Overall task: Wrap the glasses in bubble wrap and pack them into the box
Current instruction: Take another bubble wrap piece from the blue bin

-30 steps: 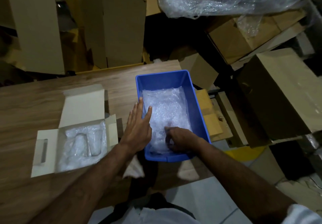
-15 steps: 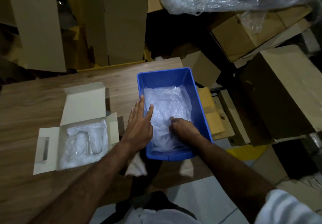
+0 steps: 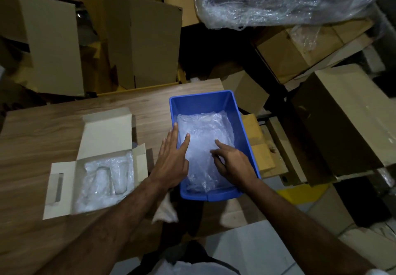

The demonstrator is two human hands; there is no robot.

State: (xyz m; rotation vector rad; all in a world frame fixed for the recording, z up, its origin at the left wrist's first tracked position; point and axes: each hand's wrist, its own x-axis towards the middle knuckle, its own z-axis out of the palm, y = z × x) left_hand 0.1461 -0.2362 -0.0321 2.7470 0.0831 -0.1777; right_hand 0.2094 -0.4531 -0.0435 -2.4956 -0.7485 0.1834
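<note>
Now the right hand (image 3: 234, 163) looks different from half a second ago: then its fingers were curled down into the bubble wrap (image 3: 205, 146) in the blue bin (image 3: 246, 129), and now they are spread, the index finger stretched forward and lying on the plastic. It does not grip anything at this moment. The left hand (image 3: 171, 159) keeps almost the same place, flat and with straight fingers, resting across the left wall of the bin, the fingertips touching the wrap. I judge that the person has stopped digging and is now feeling or smoothing the sheet, perhaps to find an edge to lift; no piece of wrap is taken out yet.

The glasses (image 3: 111, 177) are in the white cardboard box (image 3: 107, 133), which lies open on the wooden table (image 3: 42, 129) to the left of the bin, well apart from both hands. Two clear shapes lie there on a bed of bubble wrap, side by side. So some packing seems already done, and I suppose more wrap is wanted.

Several things are hard to see. The light is weak, and clear glass against clear plastic gives little outline, so I cannot tell if those two glasses are fully wrapped or only lying on wrap. I also cannot tell whether more glasses hide under the wrap in the bin.
</note>
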